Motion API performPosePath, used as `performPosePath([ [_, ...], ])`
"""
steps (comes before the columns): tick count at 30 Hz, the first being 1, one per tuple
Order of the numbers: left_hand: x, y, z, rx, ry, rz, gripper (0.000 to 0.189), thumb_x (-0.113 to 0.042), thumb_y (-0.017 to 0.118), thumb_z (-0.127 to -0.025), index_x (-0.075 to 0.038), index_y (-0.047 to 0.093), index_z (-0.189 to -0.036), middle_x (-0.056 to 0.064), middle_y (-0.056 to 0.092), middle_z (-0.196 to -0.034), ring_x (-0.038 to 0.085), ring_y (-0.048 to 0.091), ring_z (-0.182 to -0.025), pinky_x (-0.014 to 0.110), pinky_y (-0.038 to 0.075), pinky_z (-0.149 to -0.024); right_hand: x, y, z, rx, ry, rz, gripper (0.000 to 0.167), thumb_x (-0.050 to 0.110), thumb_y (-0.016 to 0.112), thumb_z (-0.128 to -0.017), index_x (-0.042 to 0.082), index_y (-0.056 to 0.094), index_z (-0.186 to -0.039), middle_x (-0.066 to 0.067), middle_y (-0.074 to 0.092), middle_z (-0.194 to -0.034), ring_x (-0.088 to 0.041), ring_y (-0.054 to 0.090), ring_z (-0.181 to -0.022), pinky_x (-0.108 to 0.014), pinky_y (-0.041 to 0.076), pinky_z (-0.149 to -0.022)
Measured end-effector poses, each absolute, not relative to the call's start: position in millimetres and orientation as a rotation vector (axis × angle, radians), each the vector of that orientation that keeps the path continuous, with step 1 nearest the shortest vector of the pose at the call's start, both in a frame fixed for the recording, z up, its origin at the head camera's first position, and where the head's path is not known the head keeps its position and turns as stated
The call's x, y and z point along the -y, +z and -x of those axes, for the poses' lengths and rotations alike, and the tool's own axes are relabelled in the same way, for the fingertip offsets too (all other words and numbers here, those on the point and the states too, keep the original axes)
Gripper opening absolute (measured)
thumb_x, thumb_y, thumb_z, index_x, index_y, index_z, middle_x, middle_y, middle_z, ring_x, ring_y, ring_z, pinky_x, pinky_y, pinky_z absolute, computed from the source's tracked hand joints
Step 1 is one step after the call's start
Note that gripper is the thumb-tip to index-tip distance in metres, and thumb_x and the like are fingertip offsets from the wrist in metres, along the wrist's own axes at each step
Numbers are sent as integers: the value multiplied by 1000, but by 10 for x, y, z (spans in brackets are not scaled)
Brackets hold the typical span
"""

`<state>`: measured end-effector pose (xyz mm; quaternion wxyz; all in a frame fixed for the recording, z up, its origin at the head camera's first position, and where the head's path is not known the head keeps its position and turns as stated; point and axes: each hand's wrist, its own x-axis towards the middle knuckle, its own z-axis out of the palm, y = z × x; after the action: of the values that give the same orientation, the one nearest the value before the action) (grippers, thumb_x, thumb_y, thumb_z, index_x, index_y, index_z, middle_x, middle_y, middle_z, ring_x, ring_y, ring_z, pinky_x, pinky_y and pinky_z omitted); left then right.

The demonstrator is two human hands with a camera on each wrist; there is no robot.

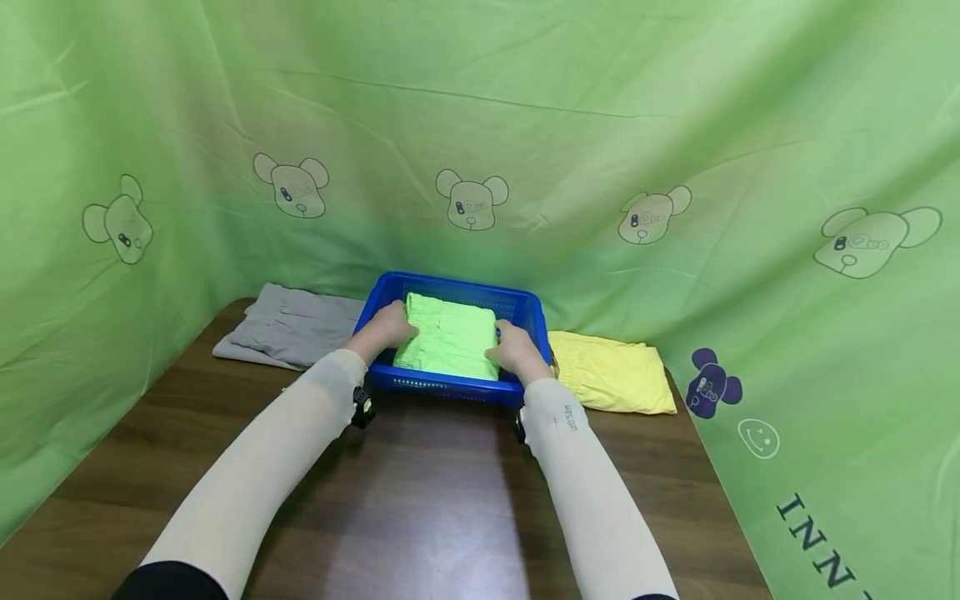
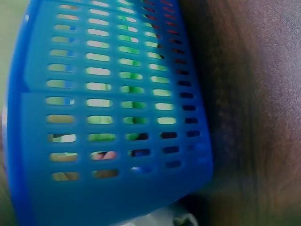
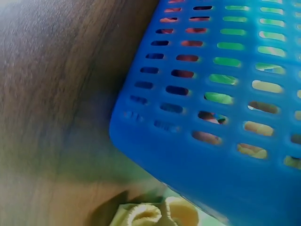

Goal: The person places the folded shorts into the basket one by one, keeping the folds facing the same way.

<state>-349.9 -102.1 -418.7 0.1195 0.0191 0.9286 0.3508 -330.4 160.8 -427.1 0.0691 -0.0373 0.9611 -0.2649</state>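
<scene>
Folded neon-green shorts (image 1: pixel 450 337) with a gathered waistband lie inside a blue plastic basket (image 1: pixel 457 385). My left hand (image 1: pixel 390 325) pinches their left edge, thumb on top. From the opposite side, my right hand (image 1: pixel 513 348) grips the right edge, its thumb over the cloth. Both hands reach inside the basket's rim, their lower fingers hidden. In the left wrist view, green cloth shows through slots in the basket wall (image 2: pixel 108 197). Reddish cloth (image 3: pixel 188 58) shows low through the slots in the right wrist view.
Folded grey shorts (image 1: pixel 300 325) lie left of the basket, and folded yellow shorts (image 1: pixel 611 372) lie to its right, close against it. All stand on a dark wooden table (image 1: pixel 420 500). A green curtain (image 1: pixel 525 100) with bear prints hangs behind and at both sides.
</scene>
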Motion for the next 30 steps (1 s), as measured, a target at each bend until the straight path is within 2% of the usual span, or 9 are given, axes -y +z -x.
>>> performPosePath([
  [6, 1022, -4092, 3463, -2793, 981, -175, 71, -22, 59, -102, 3, 25, -158, 27, 35, -159, 42, 40, -143, 53, 45, -106, -1582, -4161, 3269, -2967, -680, 163, 66, 21, 66, -100, 7, 37, -157, -16, 52, -151, -34, 47, -141, -51, 41, -114],
  [12, 1013, -4055, 3414, -2850, 926, -170, 66, -21, 60, -102, 1, 30, -157, 28, 27, -161, 42, 24, -151, 54, 39, -113, -1554, -4096, 3219, -3000, -598, 259, 59, 20, 66, -100, 9, 44, -154, -15, 54, -147, -34, 45, -142, -50, 40, -115],
  [14, 1013, -4054, 3394, -2864, 910, -176, 66, -21, 61, -102, 0, 31, -157, 28, 27, -161, 41, 26, -151, 54, 40, -112, -1552, -4083, 3196, -3017, -564, 291, 57, 20, 66, -100, 9, 46, -152, -15, 53, -149, -34, 44, -143, -50, 39, -116],
  [20, 1025, -4022, 3314, -2931, 839, -273, 61, -22, 61, -101, -1, 39, -154, 27, 36, -155, 41, 41, -141, 54, 45, -106, -1597, -4026, 3079, -3073, -529, 417, 53, 19, 67, -99, 10, 52, -148, -15, 54, -148, -33, 51, -137, -50, 45, -111],
  [30, 1039, -3985, 3106, -2993, 845, -499, 51, -25, 63, -102, -4, 51, -147, 21, 44, -153, 38, 39, -144, 55, 40, -114, -1689, -3961, 2874, -3180, -494, 635, 46, 18, 67, -99, 12, 57, -143, -10, 60, -140, -28, 59, -127, -46, 50, -105],
])
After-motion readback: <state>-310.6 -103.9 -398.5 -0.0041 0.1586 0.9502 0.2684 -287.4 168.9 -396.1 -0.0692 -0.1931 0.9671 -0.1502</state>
